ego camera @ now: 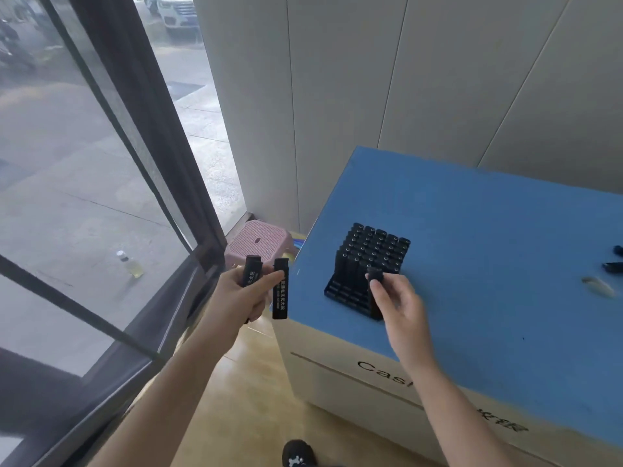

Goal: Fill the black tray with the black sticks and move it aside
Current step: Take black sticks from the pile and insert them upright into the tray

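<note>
A pale panelled wall (371, 96) stands behind a white box-like desk (505, 230) topped with blue foam. A tall glass window (67, 163) runs along the left.

The right hand (396, 299) has a narrow grip, with thumb and fingertips pinching one short black plastic stick (374, 275) near its top. That stick stands upright, its long axis vertical. Its lower end is at the near right corner of the black plastic tray (340, 293); I cannot tell whether it sits in a slot.

The tray rests on the desk close to the desk's left edge. Its far rows are packed with upright black sticks (374, 247), round tops facing up, and the near rows show bare slots.

The left hand (236, 294) is left of the tray, past the desk edge and over the wooden floor (236, 399). Its grip is curled round two printed black sticks (279, 291). Both are roughly upright with their white lettering running along their length, and the farther one leans a little.

Well to the right of the tray, small dark objects (615, 259) and a pale oblong thing (598, 287) lie on the foam. Left of the tray and beyond it, a pink plastic stool (258, 242) stands on the floor. Outside the glass is a bottle of yellowish liquid (131, 266).
</note>
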{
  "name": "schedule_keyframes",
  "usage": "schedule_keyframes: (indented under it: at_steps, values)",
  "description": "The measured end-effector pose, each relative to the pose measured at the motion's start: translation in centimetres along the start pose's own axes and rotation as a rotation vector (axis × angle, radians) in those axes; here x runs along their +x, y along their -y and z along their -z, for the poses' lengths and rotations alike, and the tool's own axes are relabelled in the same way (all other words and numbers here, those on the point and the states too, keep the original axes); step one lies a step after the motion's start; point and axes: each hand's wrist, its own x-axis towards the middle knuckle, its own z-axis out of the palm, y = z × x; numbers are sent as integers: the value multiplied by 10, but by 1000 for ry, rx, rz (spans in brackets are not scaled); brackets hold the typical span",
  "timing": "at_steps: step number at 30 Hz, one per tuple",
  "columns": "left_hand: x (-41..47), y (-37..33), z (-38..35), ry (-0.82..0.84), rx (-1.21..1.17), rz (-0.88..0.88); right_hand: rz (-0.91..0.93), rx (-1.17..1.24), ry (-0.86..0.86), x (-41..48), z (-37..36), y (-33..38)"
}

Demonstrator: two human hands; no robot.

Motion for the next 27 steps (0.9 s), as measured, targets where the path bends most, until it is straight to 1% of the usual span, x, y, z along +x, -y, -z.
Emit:
schedule_keyframes:
  at_steps: [2,4,6,8,12,17,20,24,27]
  values:
    - [13,-3,5,34,3,-1,32,-20,-150,7,2,-3]
    - [23,-6,6,82,13,5,44,-15,-243,14,4,-5]
    - [33,-7,3,140,18,17,59,-69,-281,20,6,-8]
    - [43,-8,-1,204,33,28,85,-179,-298,26,7,-12]
    - [63,-9,-5,306,33,59,167,-456,-310,27,6,-20]
    - [80,-9,-7,451,57,58,232,-656,-302,27,-1,-21]
    - [85,-12,-9,507,71,64,180,-706,-251,27,-3,-20]
    - [90,-14,-13,548,80,62,137,-757,-225,28,1,-12]
    - [92,-14,-16,566,82,58,104,-823,-123,33,5,-3]
